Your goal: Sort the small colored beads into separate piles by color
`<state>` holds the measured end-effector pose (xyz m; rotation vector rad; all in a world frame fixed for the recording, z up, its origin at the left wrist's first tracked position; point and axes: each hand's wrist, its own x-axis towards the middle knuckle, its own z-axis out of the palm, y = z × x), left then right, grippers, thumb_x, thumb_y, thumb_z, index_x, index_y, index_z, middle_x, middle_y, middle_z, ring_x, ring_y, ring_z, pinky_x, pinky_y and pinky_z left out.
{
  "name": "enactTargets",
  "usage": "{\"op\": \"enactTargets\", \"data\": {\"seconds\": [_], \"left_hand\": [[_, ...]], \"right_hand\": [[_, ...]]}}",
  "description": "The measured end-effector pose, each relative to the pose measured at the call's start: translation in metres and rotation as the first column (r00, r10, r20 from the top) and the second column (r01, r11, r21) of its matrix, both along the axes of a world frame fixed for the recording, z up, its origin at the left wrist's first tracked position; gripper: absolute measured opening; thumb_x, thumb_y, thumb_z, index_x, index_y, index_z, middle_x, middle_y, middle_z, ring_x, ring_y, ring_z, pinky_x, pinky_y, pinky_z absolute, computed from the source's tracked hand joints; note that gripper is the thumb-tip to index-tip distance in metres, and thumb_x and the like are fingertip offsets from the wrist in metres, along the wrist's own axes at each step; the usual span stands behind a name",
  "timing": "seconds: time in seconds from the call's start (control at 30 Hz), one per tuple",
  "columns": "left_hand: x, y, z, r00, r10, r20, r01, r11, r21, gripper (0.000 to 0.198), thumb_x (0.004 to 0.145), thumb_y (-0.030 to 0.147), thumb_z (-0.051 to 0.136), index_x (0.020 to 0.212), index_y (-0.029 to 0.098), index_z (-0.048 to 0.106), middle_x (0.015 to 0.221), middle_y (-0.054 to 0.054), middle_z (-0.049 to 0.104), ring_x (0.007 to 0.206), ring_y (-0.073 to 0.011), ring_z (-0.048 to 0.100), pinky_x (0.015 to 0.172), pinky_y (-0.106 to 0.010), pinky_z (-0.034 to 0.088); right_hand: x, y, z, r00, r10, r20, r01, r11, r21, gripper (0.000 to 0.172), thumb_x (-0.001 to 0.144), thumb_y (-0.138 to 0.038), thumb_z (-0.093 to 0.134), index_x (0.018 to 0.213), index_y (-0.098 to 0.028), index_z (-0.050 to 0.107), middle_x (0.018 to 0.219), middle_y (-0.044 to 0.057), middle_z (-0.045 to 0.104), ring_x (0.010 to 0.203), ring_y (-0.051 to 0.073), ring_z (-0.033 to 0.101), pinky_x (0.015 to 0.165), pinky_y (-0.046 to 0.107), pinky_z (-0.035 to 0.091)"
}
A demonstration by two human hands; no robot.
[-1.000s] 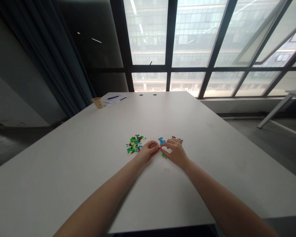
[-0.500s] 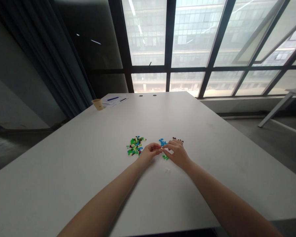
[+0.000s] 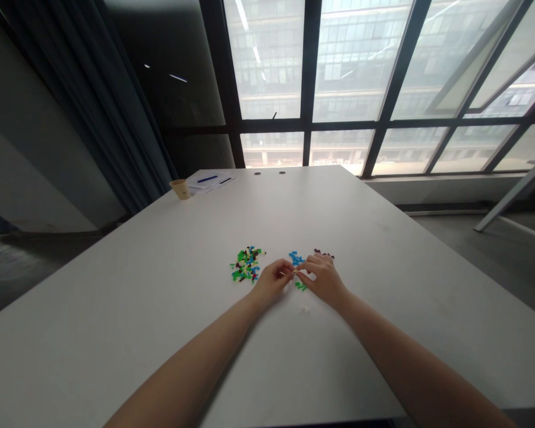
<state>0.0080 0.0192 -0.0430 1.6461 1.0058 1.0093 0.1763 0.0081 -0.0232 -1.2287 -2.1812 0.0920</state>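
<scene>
In the head view, the left hand (image 3: 273, 280) now curls its fingers tighter, meeting the right hand (image 3: 323, 277) almost fingertip to fingertip, so the fine handling seems unfinished. The right hand pinches a small pale piece (image 3: 295, 271) just nearer than the blue pieces (image 3: 296, 258); whether the left grips it, I cannot tell. Wrists angle inward; the mixed pile (image 3: 246, 264) lies left

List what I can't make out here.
Head view, all items:
Whatever is between the bare left hand and bare right hand: too small, partly covered by fingers.
Full extent of the small dark brown pieces: the right hand blocks the near side.
Shapes of the small whitish pieces: blurred against the white tabletop.
Floor of the tan paper cup: hidden by its near wall.
Remainder of the white side table: right edge cuts it off.
</scene>
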Motion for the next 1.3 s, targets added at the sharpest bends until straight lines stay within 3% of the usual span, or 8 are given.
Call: {"op": "enactTargets", "data": {"seconds": [0.27, 0.4, 0.6, 0.7, 0.97, 1.07, 1.17, 1.3], "left_hand": [[-0.002, -0.001, 0.005, 0.990, 0.033, -0.137, -0.013, 0.990, 0.141, 0.018, 0.075, 0.033, 0.054, 0.081, 0.016, 0.055, 0.079, -0.003, 0.058, 0.071, -0.0113, 0.054, 0.063, -0.022, 0.043], [-0.005, -0.001, 0.004, 0.915, 0.140, -0.378, -0.027, 0.957, 0.289, 0.017, 0.077, 0.028, 0.049, 0.089, 0.017, 0.054, 0.084, -0.005, 0.058, 0.077, -0.0141, 0.053, 0.069, -0.026, 0.043], [-0.024, -0.002, 0.013, 0.362, 0.486, -0.795, -0.144, 0.872, 0.468, 0.023, 0.075, 0.018, 0.048, 0.097, 0.016, 0.056, 0.107, -0.014, 0.051, 0.103, -0.0279, 0.043, 0.084, -0.042, 0.036], [-0.034, 0.003, 0.018, 0.239, 0.446, -0.863, -0.189, 0.893, 0.409, 0.022, 0.079, 0.019, 0.042, 0.094, 0.016, 0.057, 0.105, -0.014, 0.052, 0.100, -0.0272, 0.044, 0.078, -0.040, 0.039], [-0.045, 0.013, 0.015, 0.262, 0.412, -0.873, -0.119, 0.911, 0.394, 0.028, 0.082, 0.012, 0.031, 0.090, 0.012, 0.057, 0.100, -0.015, 0.055, 0.092, -0.0232, 0.048, 0.080, -0.035, 0.038], [-0.046, 0.012, 0.016, 0.251, 0.406, -0.879, -0.134, 0.914, 0.384, 0.029, 0.082, 0.012, 0.030, 0.091, 0.012, 0.058, 0.099, -0.015, 0.055, 0.091, -0.0239, 0.048, 0.076, -0.035, 0.039], [-0.044, 0.011, 0.017, 0.264, 0.401, -0.877, -0.142, 0.916, 0.376, 0.029, 0.082, 0.011, 0.031, 0.090, 0.012, 0.058, 0.098, -0.015, 0.055, 0.092, -0.0238, 0.048, 0.077, -0.035, 0.039], [-0.042, 0.012, 0.018, 0.342, 0.444, -0.828, -0.163, 0.896, 0.413, 0.028, 0.081, 0.011, 0.032, 0.088, 0.012, 0.059, 0.096, -0.016, 0.057, 0.091, -0.0243, 0.049, 0.075, -0.035, 0.039]], "right_hand": [[0.001, 0.001, 0.001, 1.000, -0.020, 0.000, 0.020, 1.000, 0.006, 0.017, 0.079, -0.036, 0.054, 0.077, -0.025, 0.067, 0.071, 0.001, 0.061, 0.076, 0.014, 0.050, 0.075, 0.027, 0.029], [0.002, 0.001, 0.002, 1.000, -0.021, 0.004, 0.021, 1.000, 0.017, 0.015, 0.079, -0.034, 0.055, 0.077, -0.025, 0.067, 0.071, 0.000, 0.061, 0.076, 0.013, 0.050, 0.076, 0.027, 0.028], [0.026, 0.014, 0.010, 0.946, -0.320, -0.048, 0.318, 0.947, -0.042, 0.018, 0.079, -0.029, 0.050, 0.078, -0.023, 0.067, 0.068, 0.000, 0.059, 0.074, 0.013, 0.051, 0.071, 0.027, 0.028], [0.050, 0.023, 0.014, 0.862, -0.507, 0.004, 0.504, 0.854, -0.130, 0.018, 0.075, -0.030, 0.050, 0.075, -0.024, 0.067, 0.069, 0.001, 0.059, 0.076, 0.016, 0.052, 0.067, 0.028, 0.028], [0.092, 0.036, 0.008, 0.725, -0.618, 0.304, 0.688, 0.639, -0.344, 0.020, 0.070, -0.027, 0.051, 0.078, -0.024, 0.068, 0.083, 0.005, 0.065, 0.080, 0.020, 0.055, 0.071, 0.035, 0.032], [0.098, 0.035, 0.011, 0.797, -0.508, 0.328, 0.604, 0.682, -0.411, 0.019, 0.067, -0.026, 0.053, 0.076, -0.023, 0.069, 0.080, 0.004, 0.065, 0.074, 0.018, 0.055, 0.067, 0.031, 0.034], [0.104, 0.030, 0.018, 0.931, -0.232, 0.282, 0.353, 0.769, -0.533, 0.019, 0.065, -0.027, 0.054, 0.073, -0.020, 0.070, 0.067, 0.002, 0.062, 0.060, 0.013, 0.052, 0.056, 0.024, 0.034], [0.108, 0.021, 0.022, 0.961, -0.051, 0.272, 0.224, 0.719, -0.658, 0.016, 0.061, -0.022, 0.055, 0.067, -0.017, 0.070, 0.058, 0.001, 0.060, 0.052, 0.011, 0.048, 0.049, 0.023, 0.030]]}}
